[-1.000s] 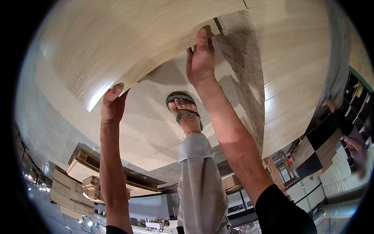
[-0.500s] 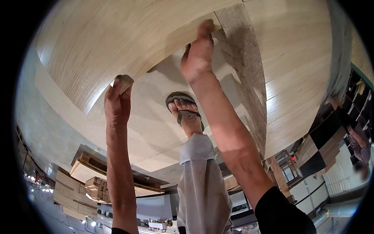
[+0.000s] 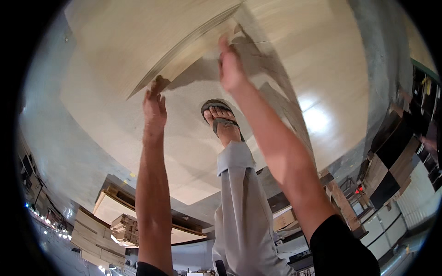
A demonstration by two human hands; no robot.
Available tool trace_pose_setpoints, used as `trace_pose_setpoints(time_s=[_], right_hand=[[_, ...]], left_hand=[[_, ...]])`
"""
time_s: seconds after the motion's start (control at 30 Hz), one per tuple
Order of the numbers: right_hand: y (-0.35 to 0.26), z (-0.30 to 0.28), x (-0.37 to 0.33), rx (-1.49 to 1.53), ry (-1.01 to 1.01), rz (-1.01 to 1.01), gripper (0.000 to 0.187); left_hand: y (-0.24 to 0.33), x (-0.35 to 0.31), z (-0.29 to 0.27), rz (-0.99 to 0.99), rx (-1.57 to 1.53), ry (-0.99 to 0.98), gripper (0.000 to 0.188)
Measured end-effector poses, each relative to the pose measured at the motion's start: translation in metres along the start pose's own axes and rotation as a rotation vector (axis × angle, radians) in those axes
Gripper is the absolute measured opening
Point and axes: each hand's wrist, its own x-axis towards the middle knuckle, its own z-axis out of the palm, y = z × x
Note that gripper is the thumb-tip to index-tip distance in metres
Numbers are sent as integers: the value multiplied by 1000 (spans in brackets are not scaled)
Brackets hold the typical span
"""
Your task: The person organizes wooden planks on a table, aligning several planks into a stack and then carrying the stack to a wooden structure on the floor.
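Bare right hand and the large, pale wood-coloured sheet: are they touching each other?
Cannot tell. In the head view, the right hand is motion-blurred near the blurred edge of the wood-coloured sheet; neither contact nor a gap shows plainly.

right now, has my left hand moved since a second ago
Yes, the left hand has shifted right and slightly forward, judged against the planted sandal.

A smooth blue-grey floor (image 3: pixel 85 165) spreads along the left, below it a low brown wooden pallet (image 3: pixel 113 209). Small round white lights (image 3: pixel 57 234) glow at lower left (a bright red spot (image 3: pixel 359 189) shows opposite), near black-and-brown rectangular panels (image 3: pixel 378 172) at right.
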Motion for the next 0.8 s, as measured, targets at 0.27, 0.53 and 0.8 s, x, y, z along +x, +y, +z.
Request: trace_pose_setpoints(time_s=[0.27,0.53,0.8], right_hand=[[54,-228,-380,-538,68,-174,29],[73,-444,-789,-596,505,-147,29],[199,-434,-954,311,797,-285,36]], left_hand=[[28,-380,78,-30,440,-490,26],[149,-842,230,-235,86,-2001,28],[116,-1106,187,-1021,-413,-2462,26]])
